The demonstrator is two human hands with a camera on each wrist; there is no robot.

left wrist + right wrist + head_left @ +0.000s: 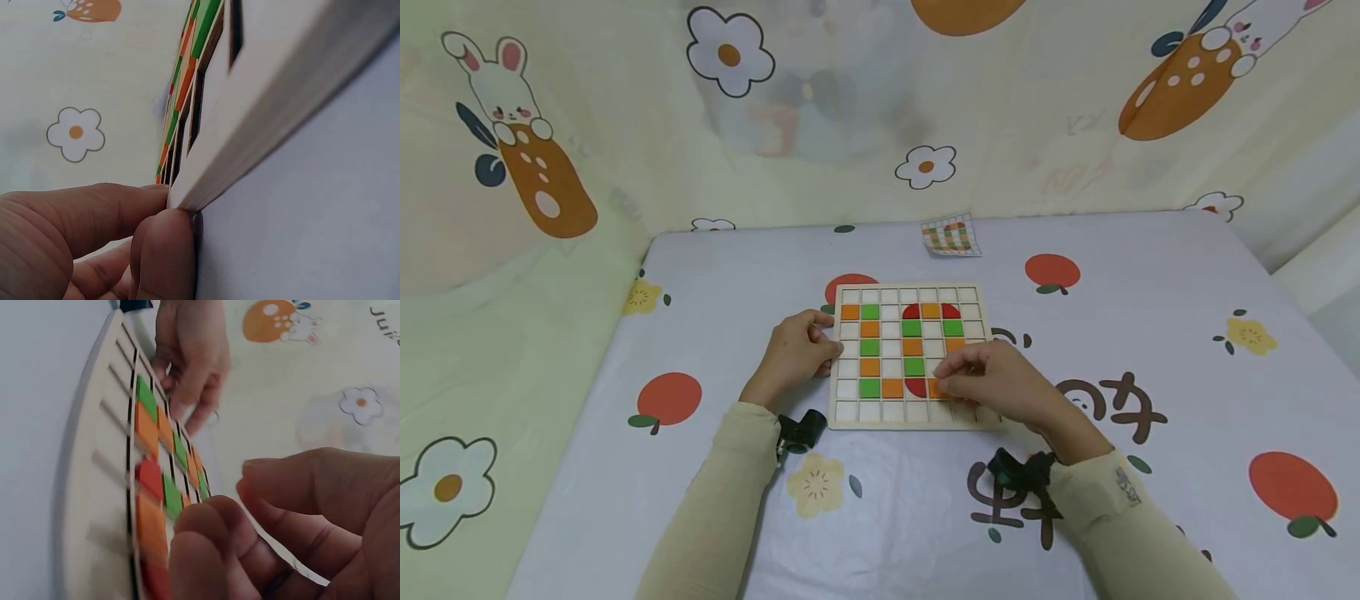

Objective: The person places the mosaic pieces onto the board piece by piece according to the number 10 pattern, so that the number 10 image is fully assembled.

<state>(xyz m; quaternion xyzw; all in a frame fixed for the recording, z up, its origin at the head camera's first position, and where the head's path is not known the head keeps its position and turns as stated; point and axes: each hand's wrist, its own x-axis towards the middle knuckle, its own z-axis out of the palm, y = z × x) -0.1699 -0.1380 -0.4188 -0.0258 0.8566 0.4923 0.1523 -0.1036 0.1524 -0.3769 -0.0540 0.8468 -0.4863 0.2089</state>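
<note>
A light wooden grid board [848, 412] lies on the table, with orange, green and red tiles set in some of its square cells. My left hand [795, 350] pinches the board's left edge between thumb and index finger, seen close up in the left wrist view. Over the lower right of the board hovers my right hand [1003, 385], its fingertips near an orange tile [934, 388] and partly covering it. The right wrist view shows a gap between thumb and fingers, with no tile visible there. A red rounded tile [916, 387] sits left of that orange one.
Behind the board lies a small card [951, 236] printed with a coloured grid pattern. The table's cloth [880, 517] carries printed fruit, flowers and lettering. A patterned curtain [820, 192] hangs along the back edge. Each wrist wears a dark camera mount.
</note>
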